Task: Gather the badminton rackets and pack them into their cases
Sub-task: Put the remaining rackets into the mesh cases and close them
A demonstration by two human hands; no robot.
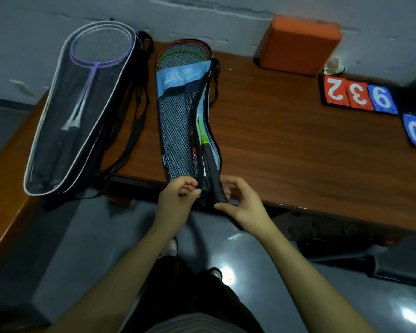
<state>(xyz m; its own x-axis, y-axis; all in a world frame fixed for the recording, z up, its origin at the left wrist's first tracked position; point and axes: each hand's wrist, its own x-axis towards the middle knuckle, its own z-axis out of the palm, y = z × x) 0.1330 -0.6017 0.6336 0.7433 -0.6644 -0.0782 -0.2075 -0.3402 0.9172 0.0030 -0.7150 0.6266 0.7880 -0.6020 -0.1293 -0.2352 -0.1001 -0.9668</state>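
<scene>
Both hands are seen at the near edge of the wooden table (286, 145), at the bottom end of the blue case (178, 111). By the left hand (178, 200) the black mesh edge of that case is pinched between thumb and curled fingers. The right hand (240, 203) is curled loosely round the end of a black racket grip (214, 179), with the thumb under its butt and the fingers arched above it; whether the grip is firmly clasped cannot be told. That grip sticks out of the case's open lower end, past the table edge.

Inside the blue case, rackets with red and green frames (185, 52) are held, their heads at the far end and their handles toward the person. A pale blue panel with a white printed logo is carried on the case, but the lettering cannot be read.

To the left, a clear-fronted black case (58, 131) with white piping is laid partly over the table's corner. Two rackets are contained in it, a purple one (94, 56) and a white one, heads away from the person. Black straps (135, 111) are trailed between the two cases.

On the right, score cards (360, 97) are laid flat: red ones reading 2 and 3, blue ones reading 9 and 0. At the far edge, against the wall, an orange block (300, 46) is set.
</scene>
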